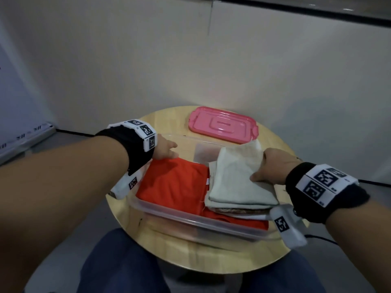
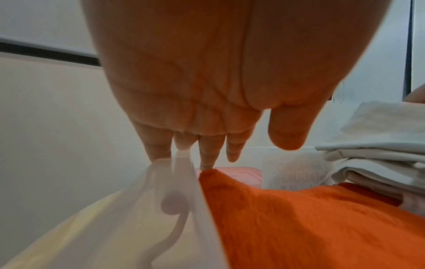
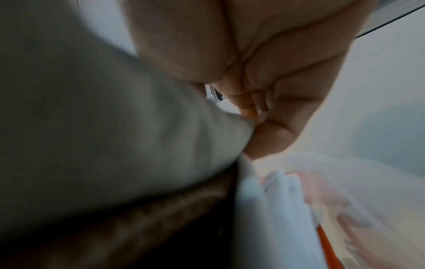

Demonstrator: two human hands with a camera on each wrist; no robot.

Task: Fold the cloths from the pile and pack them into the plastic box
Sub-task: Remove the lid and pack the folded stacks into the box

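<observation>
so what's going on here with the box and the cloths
A person is packing folded cloths into a clear plastic box on a round wooden table. The right hand grips a pale grey-green folded cloth on the stack inside. The left hand, fingers straight, rests by the orange cloth. The pink plastic lid lies behind.

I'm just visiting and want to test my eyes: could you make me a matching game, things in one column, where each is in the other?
Things:
1. pink lid
2. orange cloth
3. pale folded cloth
4. left hand

Places:
A. at the plastic box's far left corner
B. gripped by the right hand, on top of the stack
C. on the table behind the box
D. spread inside the box

Pairs: 1-C, 2-D, 3-B, 4-A
</observation>
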